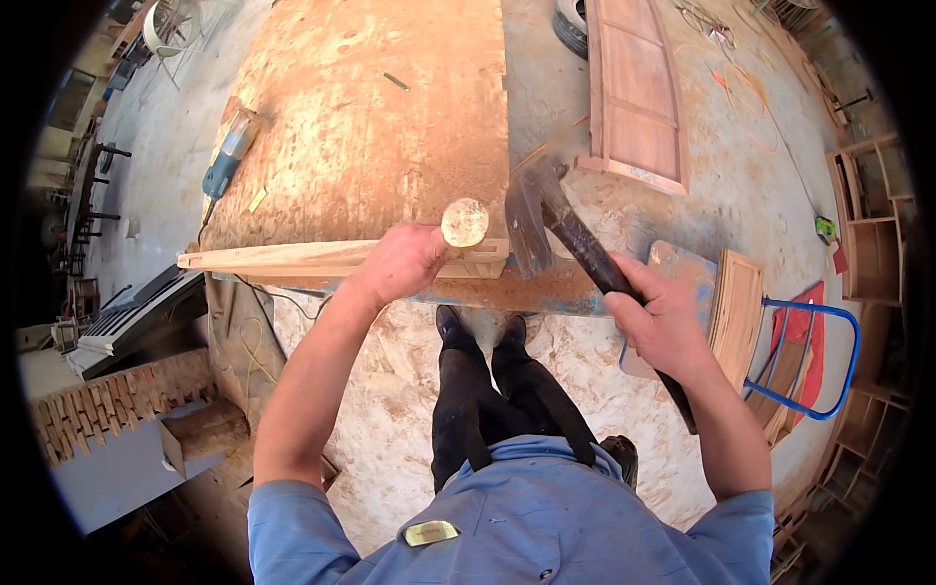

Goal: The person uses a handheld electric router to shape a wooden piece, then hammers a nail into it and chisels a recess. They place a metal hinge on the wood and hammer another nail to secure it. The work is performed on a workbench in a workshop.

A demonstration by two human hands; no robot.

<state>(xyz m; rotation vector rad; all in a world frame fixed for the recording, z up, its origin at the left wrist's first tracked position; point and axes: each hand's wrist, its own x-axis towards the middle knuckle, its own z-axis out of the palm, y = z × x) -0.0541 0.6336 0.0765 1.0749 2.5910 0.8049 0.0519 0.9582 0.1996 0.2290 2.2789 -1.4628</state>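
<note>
My left hand (405,261) is closed around a round-ended wooden handle (465,223), its pale, battered top facing up. The lower part of that tool is hidden by its end and my fingers. Beneath my hand, a long pale wooden rail (283,256) lies along the near edge of the workbench (361,117), with slots cut near its right end. My right hand (658,312) grips the dark handle of a hatchet (531,229). Its broad metal head is raised just right of the round handle end, apart from it.
A blue power tool (229,156) with a cord lies at the bench's left side. A curved wooden panel (636,93) and a tire (571,24) are beyond to the right. A blue metal frame (850,366) stands near my right elbow. Stacked wood strips (127,405) lie at left.
</note>
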